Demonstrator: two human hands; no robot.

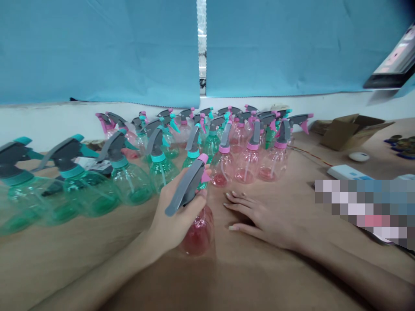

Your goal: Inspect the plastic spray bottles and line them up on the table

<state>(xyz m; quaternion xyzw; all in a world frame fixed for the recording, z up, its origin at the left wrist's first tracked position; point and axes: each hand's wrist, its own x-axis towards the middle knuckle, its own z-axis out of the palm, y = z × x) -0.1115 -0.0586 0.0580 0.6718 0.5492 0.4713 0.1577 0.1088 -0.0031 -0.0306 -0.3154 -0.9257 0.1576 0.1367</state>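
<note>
My left hand [173, 216] is wrapped round the neck of a pink spray bottle [197, 231] with a grey trigger head [188, 183] and pink nozzle. The bottle stands on the brown table [227, 276], close in front of me. Just to its right my right hand [259, 214] lies flat on the table, fingers stretched out and pointing left, holding nothing. It does not touch the bottle.
Several green spray bottles [129, 177] and pink spray bottles [246, 164] crowd the table behind my hands, up to a white ledge and blue curtain [97, 47]. At the right lie a cardboard piece [350, 129], a white round object [359, 156] and a white box [345, 172].
</note>
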